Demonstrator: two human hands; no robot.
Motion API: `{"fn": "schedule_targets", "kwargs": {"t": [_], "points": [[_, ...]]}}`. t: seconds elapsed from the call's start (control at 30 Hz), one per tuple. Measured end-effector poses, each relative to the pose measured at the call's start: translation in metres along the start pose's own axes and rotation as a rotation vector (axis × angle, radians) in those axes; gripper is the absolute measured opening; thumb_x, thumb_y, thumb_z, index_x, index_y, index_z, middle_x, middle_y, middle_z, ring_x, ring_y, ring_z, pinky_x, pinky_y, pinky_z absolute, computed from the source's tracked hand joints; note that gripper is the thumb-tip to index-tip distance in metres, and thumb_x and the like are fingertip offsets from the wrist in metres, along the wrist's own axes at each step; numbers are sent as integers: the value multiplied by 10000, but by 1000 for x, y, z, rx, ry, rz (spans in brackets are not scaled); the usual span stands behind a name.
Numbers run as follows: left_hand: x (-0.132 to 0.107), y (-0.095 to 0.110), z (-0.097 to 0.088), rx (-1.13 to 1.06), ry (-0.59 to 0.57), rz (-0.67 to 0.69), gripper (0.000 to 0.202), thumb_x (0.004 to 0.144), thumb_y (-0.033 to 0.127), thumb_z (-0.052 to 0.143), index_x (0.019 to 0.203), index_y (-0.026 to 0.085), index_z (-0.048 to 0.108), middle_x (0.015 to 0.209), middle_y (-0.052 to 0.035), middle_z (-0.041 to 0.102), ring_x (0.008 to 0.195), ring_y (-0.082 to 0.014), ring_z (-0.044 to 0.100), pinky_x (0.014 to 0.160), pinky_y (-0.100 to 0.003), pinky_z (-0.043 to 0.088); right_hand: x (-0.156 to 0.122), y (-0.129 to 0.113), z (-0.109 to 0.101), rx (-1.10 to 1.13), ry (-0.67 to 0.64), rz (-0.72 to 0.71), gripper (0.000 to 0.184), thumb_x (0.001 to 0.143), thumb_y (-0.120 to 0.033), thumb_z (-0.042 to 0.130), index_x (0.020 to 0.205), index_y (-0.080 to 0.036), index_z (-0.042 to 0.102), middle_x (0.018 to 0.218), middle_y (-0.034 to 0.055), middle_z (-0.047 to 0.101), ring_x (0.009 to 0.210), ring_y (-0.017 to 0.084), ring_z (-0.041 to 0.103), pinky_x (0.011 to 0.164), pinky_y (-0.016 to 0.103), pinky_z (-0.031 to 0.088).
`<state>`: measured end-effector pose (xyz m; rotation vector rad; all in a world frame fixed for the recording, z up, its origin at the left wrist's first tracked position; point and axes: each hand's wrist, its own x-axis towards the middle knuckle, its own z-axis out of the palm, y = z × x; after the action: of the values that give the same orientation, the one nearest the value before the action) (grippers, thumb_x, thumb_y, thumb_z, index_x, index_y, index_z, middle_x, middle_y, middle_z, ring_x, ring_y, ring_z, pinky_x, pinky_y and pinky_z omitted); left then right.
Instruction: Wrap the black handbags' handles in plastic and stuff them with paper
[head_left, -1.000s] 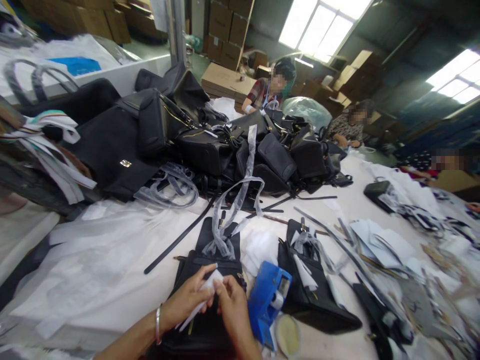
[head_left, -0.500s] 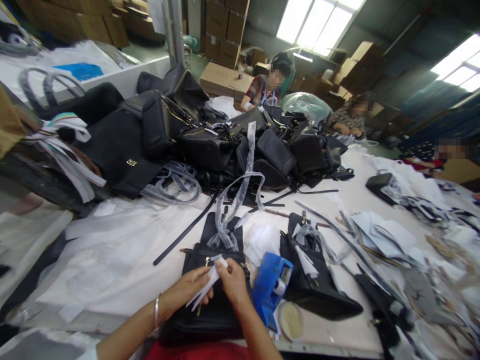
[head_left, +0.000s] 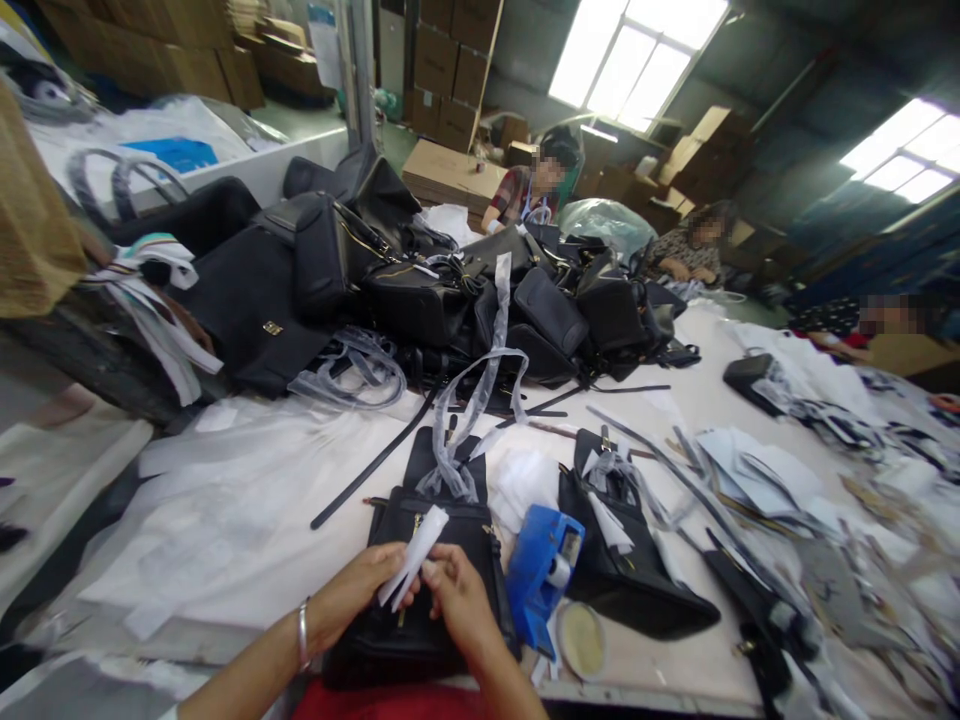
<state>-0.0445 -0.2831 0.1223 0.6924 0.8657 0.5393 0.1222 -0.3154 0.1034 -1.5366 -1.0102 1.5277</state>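
A folded strip of white paper (head_left: 415,550) is held in my left hand (head_left: 375,578), slanting up to the right. My right hand (head_left: 454,592) is just beside it, thumb and fingers pinched close to the paper's right edge; what lies between those fingertips is too small to make out. Under both hands lies a black handbag (head_left: 420,640) with gold zips. Clear plastic-wrapped handles (head_left: 450,475) rest over the bag's top. To the right stands a blue tape dispenser (head_left: 541,575) with a roll in it.
Another black bag (head_left: 637,570) with paper tucked into it lies right of the dispenser, near a round tin (head_left: 581,640). A heap of black bags (head_left: 420,300) fills the table's back. White sheets (head_left: 247,520) spread on the left. Co-workers sit across the table.
My right hand has slid off the paper's top end, down to its right side. The paper now stands more upright in my left hand. The view has shifted slightly.
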Motion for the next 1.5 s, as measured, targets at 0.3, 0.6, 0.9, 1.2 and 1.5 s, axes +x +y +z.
{"fn": "schedule_targets", "kwargs": {"t": [0.3, 0.6, 0.9, 1.2, 1.5], "points": [[-7, 4, 7, -45, 52, 0, 493, 774, 595, 590, 887, 120, 663, 689, -37, 629, 594, -130, 504, 580, -235, 393, -2, 8, 30, -250, 163, -56, 142, 840, -332, 531, 814, -195, 560, 708, -3, 615, 616, 148, 597, 571, 241, 452], [-7, 3, 12, -67, 156, -21, 398, 723, 496, 699, 864, 124, 686, 689, -25, 661, 651, -169, 576, 650, -264, 436, -4, -3, 41, -780, 275, -247, 89, 854, -265, 455, 877, -203, 514, 812, 45, 579, 697, 201, 594, 618, 300, 443], [9, -5, 13, 20, 358, -132, 359, 601, 401, 804, 802, 128, 685, 662, -26, 699, 619, -162, 622, 598, -245, 484, -29, -12, 39, -771, 111, -268, 497, 698, -286, 670, 1138, -198, 454, 1026, 68, 550, 887, 244, 586, 746, 374, 500], [9, -1, 14, 93, 368, -153, 431, 615, 483, 785, 804, 112, 676, 633, 0, 643, 546, -114, 534, 529, -220, 460, -94, 3, -113, -605, 693, -23, 206, 895, -357, 463, 866, -221, 614, 822, 38, 639, 785, 202, 603, 736, 305, 448], [10, -10, 6, 99, 299, -147, 427, 669, 494, 750, 845, 112, 672, 685, -5, 639, 587, -109, 526, 559, -214, 460, -92, 79, -139, -117, 673, 175, 413, 724, -587, 577, 771, -182, 642, 609, -13, 579, 534, 148, 518, 488, 235, 406]]}}
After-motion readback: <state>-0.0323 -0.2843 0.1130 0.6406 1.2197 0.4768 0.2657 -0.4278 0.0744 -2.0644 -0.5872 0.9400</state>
